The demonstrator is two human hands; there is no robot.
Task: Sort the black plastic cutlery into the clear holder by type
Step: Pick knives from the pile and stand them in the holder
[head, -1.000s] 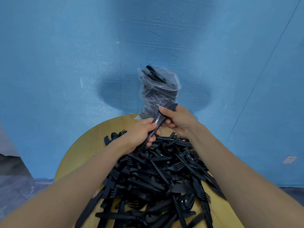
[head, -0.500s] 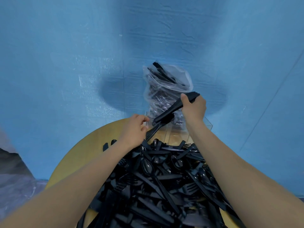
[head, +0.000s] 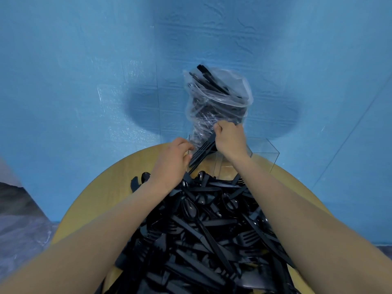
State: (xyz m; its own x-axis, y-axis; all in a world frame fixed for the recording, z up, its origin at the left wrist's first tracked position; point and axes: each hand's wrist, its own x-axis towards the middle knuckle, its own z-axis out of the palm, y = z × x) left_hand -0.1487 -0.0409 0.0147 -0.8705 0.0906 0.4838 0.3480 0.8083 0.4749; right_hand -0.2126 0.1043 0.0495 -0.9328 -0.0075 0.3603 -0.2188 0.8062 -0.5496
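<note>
Over the clear holder (head: 263,153), right hand (head: 230,140) gripping black cutlery bundle (head: 201,152), left hand (head: 171,164) loosely curled beside it

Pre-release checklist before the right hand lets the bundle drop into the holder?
1. Right hand has a grip on the cutlery bundle: ok.
2. Bundle is one type only: cannot tell; the ends are hidden or blurred.
3. Bundle's lower end is inside the clear holder, left compartment: ok, though it is tilted, not upright.
4. Left hand is at the holder's left edge near the bundle; whether it steadies either: cannot tell.
5. Other compartments free of cutlery: ok as far as visible.
6. Plastic bag of cutlery behind the holder stands upright: ok.
</note>
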